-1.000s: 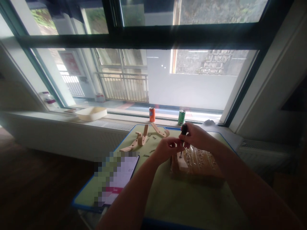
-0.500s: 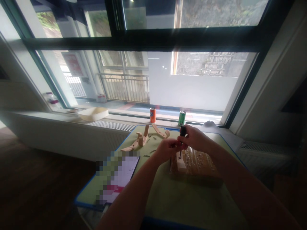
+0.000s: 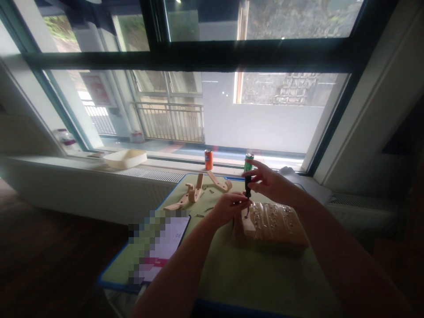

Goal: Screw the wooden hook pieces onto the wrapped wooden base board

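Note:
My right hand (image 3: 266, 183) grips the black handle of a screwdriver (image 3: 247, 187) held upright, with some fingers spread. Its tip points down onto a pale wooden piece (image 3: 249, 224) at the left end of a plastic-wrapped wooden board (image 3: 276, 225). My left hand (image 3: 228, 207) is pinched close to the screwdriver's tip, right at the wooden piece; what its fingers hold is too small to make out. Everything rests on a green mat with a blue border (image 3: 238, 274).
Curved wooden hooks (image 3: 194, 192) and several loose screws (image 3: 207, 205) lie at the mat's far left. A phone-like flat thing (image 3: 159, 249) lies at the near left. An orange can (image 3: 208, 159), a green can (image 3: 248, 162) and a white tray (image 3: 125, 157) stand on the windowsill.
My right hand has opened its fingers around the screwdriver handle and sits slightly higher. The left hand stays pinched at the tip. The view has shifted a little.

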### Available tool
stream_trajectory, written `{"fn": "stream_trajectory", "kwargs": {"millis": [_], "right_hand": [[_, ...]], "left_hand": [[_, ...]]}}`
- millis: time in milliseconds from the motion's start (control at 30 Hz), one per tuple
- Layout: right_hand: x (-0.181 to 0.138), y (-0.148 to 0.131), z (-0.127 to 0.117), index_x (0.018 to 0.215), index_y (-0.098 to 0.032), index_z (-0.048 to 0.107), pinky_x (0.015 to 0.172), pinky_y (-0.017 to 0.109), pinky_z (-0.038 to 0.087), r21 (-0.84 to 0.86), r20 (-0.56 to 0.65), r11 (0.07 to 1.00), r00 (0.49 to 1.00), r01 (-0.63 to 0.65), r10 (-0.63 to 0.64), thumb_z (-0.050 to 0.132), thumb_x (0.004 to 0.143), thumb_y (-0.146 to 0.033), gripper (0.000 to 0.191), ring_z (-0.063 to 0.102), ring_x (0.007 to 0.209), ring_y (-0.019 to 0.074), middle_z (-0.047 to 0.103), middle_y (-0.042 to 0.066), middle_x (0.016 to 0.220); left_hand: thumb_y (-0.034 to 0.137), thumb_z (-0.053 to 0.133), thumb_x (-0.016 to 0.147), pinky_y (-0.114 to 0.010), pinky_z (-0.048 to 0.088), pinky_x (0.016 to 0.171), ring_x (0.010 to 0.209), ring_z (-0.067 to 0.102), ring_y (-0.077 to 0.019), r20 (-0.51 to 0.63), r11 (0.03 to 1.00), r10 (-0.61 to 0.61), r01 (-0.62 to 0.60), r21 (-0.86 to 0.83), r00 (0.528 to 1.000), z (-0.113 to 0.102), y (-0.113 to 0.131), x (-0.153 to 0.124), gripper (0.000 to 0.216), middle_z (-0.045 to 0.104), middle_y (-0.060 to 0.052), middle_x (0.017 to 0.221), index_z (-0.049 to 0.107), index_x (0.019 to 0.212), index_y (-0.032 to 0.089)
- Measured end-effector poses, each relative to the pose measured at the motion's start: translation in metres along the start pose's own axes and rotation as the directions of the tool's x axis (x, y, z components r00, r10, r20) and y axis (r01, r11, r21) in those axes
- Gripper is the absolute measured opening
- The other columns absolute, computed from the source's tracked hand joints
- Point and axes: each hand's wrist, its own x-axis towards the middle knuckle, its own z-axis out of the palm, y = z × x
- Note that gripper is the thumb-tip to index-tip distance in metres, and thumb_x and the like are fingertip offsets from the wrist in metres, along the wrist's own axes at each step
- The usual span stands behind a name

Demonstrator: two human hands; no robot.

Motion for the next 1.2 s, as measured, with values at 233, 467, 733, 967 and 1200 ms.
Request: {"fn": "stream_trajectory", "kwargs": {"millis": [233, 467, 733, 967, 1200], "right_hand": [[0.005, -0.001, 0.000, 0.102, -0.024, 0.063, 0.075, 0.030, 0.050, -0.121, -0.073, 0.993, 0.997, -0.002, -0.007, 0.054, 0.079, -0.021, 0.026, 0.061, 0.081, 0.0150, 0.066, 0.002, 0.096], [0.004, 0.010, -0.008, 0.092, -0.022, 0.060, 0.060, 0.028, 0.049, -0.154, -0.054, 0.985, 0.996, -0.073, 0.065, 0.060, 0.075, -0.040, 0.025, 0.060, 0.067, 0.0145, 0.064, 0.002, 0.076], [0.004, 0.005, -0.005, 0.097, -0.021, 0.062, 0.054, 0.026, 0.047, -0.226, -0.062, 0.967, 0.993, -0.114, 0.103, 0.056, 0.077, -0.047, 0.034, 0.059, 0.061, 0.0133, 0.064, 0.003, 0.076], [0.005, 0.015, -0.011, 0.121, -0.025, 0.050, 0.057, 0.029, 0.052, -0.049, 0.081, 0.992, 0.989, -0.118, 0.122, 0.055, 0.079, -0.033, 0.043, 0.060, 0.065, 0.0129, 0.063, 0.006, 0.099], [0.006, 0.017, -0.011, 0.106, -0.020, 0.055, 0.056, 0.030, 0.051, 0.046, 0.097, 0.991, 0.988, -0.128, 0.123, 0.065, 0.072, -0.038, 0.040, 0.060, 0.062, 0.0145, 0.064, 0.003, 0.078]], "left_hand": [[0.038, 0.060, 0.076, -0.021, 0.040, 0.057, 0.066, 0.051, -0.0097, 0.006, 0.997, -0.071, 0.072, -0.017, 0.997, 0.004, 0.001, -0.001, 0.032, 0.060, -0.005, 0.079, 0.067, 0.092, 0.011], [0.034, 0.063, 0.074, -0.023, 0.045, 0.062, 0.071, 0.056, -0.0122, -0.029, 0.994, -0.083, 0.080, -0.068, 0.996, 0.007, -0.001, -0.002, 0.030, 0.065, -0.006, 0.081, 0.067, 0.092, 0.011], [0.035, 0.061, 0.076, -0.023, 0.044, 0.062, 0.072, 0.057, -0.0129, 0.010, 0.991, -0.105, 0.105, -0.080, 0.994, 0.007, -0.003, -0.002, 0.034, 0.065, -0.007, 0.082, 0.066, 0.097, 0.010], [0.032, 0.056, 0.080, -0.022, 0.040, 0.062, 0.071, 0.053, -0.0110, 0.036, 0.999, -0.023, 0.025, -0.035, 0.999, 0.005, 0.001, -0.002, 0.028, 0.063, -0.006, 0.082, 0.068, 0.095, 0.011], [0.037, 0.061, 0.075, -0.021, 0.039, 0.057, 0.066, 0.052, -0.0095, 0.050, 0.989, -0.128, 0.132, -0.074, 0.991, 0.006, 0.001, -0.003, 0.033, 0.063, -0.005, 0.077, 0.067, 0.093, 0.009]]}}
